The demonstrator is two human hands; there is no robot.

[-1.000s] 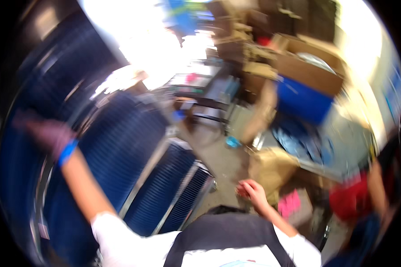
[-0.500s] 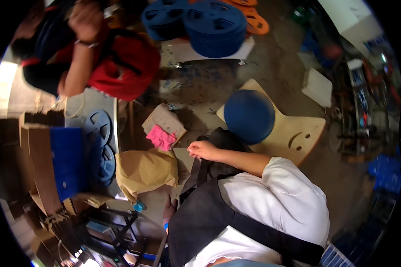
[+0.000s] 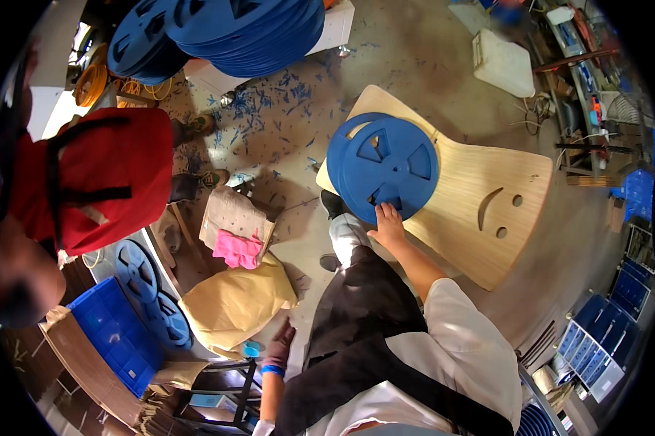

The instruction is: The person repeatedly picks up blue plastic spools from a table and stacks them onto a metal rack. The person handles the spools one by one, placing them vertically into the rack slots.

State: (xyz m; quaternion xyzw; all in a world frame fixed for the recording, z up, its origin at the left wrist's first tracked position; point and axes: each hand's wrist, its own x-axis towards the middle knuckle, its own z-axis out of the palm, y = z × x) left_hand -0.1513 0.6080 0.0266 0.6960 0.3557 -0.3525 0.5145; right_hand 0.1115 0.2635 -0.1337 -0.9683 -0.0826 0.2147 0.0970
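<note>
My right hand (image 3: 390, 227) rests with its fingers stretched out on the near edge of a blue plastic reel (image 3: 407, 156), next to one of its cutouts. Beneath that reel, a second blue reel (image 3: 340, 154) sticks out on the left. Both lie on a light wooden chair (image 3: 491, 189) with a curved slot and two round holes. Low on my left side hangs my left hand (image 3: 279, 344), in a dark pinkish glove with a blue band at the wrist. Its fingers are extended and it holds nothing visible. Close by are a tan paper-like sack (image 3: 236, 301) and a small light-blue cup-like item (image 3: 251, 349).
Stacked blue reels (image 3: 255, 36) stand on a white wheeled base at the back. A person in red (image 3: 102, 174) is at the left, near a table with more reels (image 3: 137, 270) and a blue bin (image 3: 113, 327). A pink cloth (image 3: 237, 249) lies on a stool. Blue scraps litter the floor.
My right hand has moved from in front of my body rightward onto the blue reel. My view has shifted, and the person in red has lowered the raised arm.
</note>
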